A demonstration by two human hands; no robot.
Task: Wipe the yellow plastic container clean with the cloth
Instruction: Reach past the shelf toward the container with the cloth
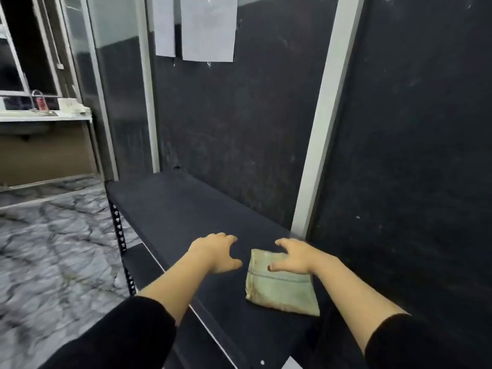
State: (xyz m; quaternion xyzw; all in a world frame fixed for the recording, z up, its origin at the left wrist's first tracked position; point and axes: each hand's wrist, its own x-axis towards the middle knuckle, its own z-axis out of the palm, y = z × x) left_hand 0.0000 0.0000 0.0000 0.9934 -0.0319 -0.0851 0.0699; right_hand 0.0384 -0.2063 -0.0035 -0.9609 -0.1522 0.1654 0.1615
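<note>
The dark shelf (186, 209) stretches out in front of you, running along a black wall panel (239, 129). A folded pale green cloth (282, 291) lies flat on it near your right. Your right hand (295, 258) hovers over the cloth's far edge, grip released, fingers spread. Your left hand (213, 253) is beside the cloth, likewise empty and spread.

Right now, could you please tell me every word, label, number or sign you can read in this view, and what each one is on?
None can be read.
Two white paper sheets hang on the dark wall panel: any print is too faint and blurred to make out.
The folded cloth on the black shelf shows a stitched line, no lettering.
The red item by the far sink is too small to tell.
</note>
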